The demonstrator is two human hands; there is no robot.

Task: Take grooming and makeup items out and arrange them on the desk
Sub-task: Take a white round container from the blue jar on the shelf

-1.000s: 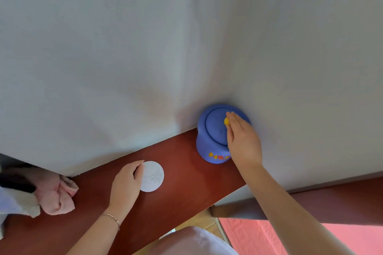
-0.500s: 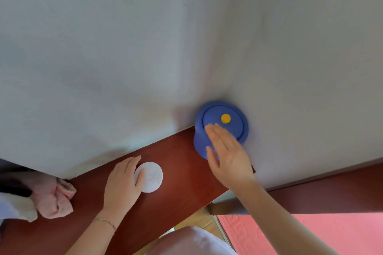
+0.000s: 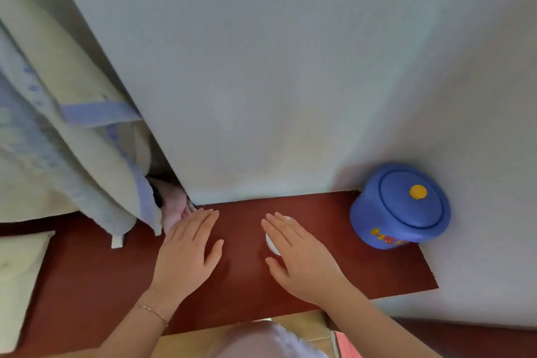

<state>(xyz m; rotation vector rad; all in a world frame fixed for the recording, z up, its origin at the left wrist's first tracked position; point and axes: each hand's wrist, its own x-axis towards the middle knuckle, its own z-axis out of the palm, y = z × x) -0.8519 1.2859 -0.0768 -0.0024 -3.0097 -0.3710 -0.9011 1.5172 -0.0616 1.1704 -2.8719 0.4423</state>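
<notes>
My left hand (image 3: pixel 186 253) lies flat on the red-brown desk (image 3: pixel 343 264), fingers spread, holding nothing. My right hand (image 3: pixel 299 256) also lies flat and open beside it, covering most of a small round white compact (image 3: pixel 271 245); only its left edge shows. A blue round jar (image 3: pixel 398 206) with a lid and a yellow knob stands in the corner to the right, apart from both hands. A pink cloth (image 3: pixel 174 206) sits just past my left fingertips, partly under the curtain.
A pale curtain (image 3: pixel 75 136) with blue trim hangs over the desk's left part. White walls close the desk at the back and right. A cream cushion (image 3: pixel 17 276) lies at far left. The desk's front edge runs near my wrists.
My view swung left, so the jar now appears at right. My right hand left the jar's lid and came down over the white compact. My left hand let go of the compact and moved left.
</notes>
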